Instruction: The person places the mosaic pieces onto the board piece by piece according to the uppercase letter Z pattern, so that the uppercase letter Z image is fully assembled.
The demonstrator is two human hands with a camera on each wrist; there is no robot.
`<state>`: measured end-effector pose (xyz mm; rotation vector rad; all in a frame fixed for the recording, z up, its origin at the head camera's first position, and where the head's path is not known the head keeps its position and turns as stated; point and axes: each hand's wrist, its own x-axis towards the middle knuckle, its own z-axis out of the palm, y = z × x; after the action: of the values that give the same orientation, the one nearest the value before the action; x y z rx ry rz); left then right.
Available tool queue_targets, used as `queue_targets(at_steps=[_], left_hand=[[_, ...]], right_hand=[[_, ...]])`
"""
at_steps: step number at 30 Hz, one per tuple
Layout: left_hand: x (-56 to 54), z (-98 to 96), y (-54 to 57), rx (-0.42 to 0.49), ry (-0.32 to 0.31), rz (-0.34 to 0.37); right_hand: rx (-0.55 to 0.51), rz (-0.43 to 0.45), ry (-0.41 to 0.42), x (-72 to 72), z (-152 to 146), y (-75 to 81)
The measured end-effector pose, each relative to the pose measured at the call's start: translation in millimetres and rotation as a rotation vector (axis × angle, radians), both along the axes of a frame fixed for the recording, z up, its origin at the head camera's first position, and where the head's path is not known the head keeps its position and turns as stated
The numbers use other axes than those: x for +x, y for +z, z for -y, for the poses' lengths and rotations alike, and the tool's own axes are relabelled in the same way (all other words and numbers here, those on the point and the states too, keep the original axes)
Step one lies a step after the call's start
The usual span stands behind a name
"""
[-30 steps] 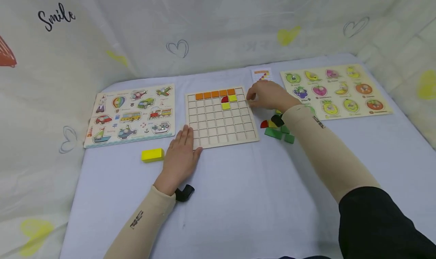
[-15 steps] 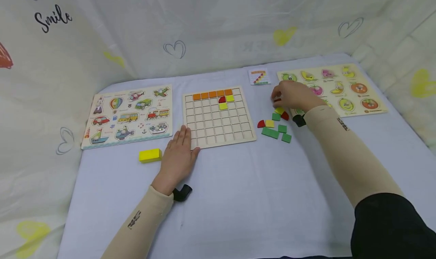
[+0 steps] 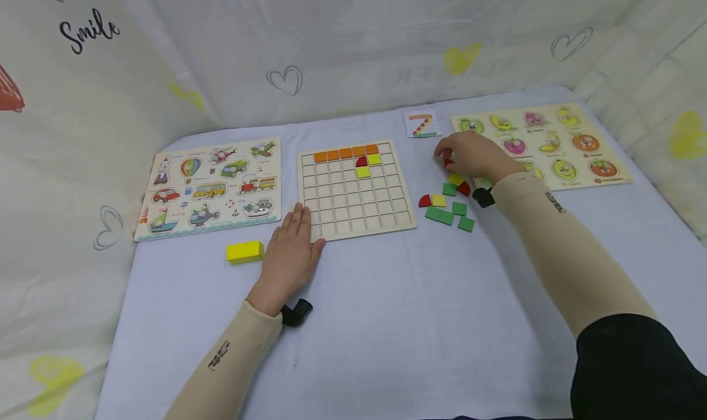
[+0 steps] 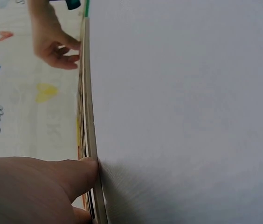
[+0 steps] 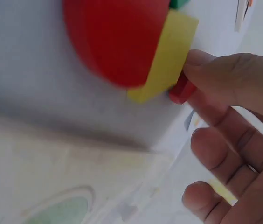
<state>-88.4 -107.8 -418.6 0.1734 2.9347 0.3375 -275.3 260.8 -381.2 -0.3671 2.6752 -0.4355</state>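
Note:
My left hand (image 3: 289, 257) lies with straight fingers at the near left corner of the wooden grid board (image 3: 353, 208); its thumb (image 4: 82, 172) touches the board's edge in the left wrist view. On the grid are a row of orange squares (image 3: 345, 153), a red quarter-circle piece (image 3: 361, 161) and two yellow squares (image 3: 363, 172). Right of the board, my right hand (image 3: 469, 153) pinches a small red piece (image 5: 182, 89) between thumb and index finger. Just beside it lie a yellow piece (image 5: 171, 51) and a larger-looking red piece (image 5: 115, 37).
Several green pieces (image 3: 440, 215), a yellow square (image 3: 438, 200) and a red quarter-circle (image 3: 424, 201) lie right of the board. A pattern card (image 3: 422, 124) lies behind. A vehicle puzzle (image 3: 210, 186), a yellow block (image 3: 245, 252) and a fruit puzzle (image 3: 552, 143) flank the board.
My right hand has moved right, from the grid board's right edge to the loose pieces, and now pinches a red piece. The left hand has stayed in place.

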Motion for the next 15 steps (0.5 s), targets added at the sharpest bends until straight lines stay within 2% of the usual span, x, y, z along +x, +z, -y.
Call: queue_targets(at_steps=[3, 9, 15], left_hand=[[-0.3, -0.3, -0.2, 0.002, -0.001, 0.003], [-0.6, -0.2, 0.6, -0.005, -0.006, 0.01], [-0.1, 0.4, 1.6, -0.001, -0.009, 0.003]], right_hand=[[0.007, -0.023, 0.01, 1.2, 2.0, -0.3], [0.111, -0.094, -0.033, 3.0, -0.8, 0.1], [0.05, -0.045, 0.014, -0.2, 3.3, -3.0]])
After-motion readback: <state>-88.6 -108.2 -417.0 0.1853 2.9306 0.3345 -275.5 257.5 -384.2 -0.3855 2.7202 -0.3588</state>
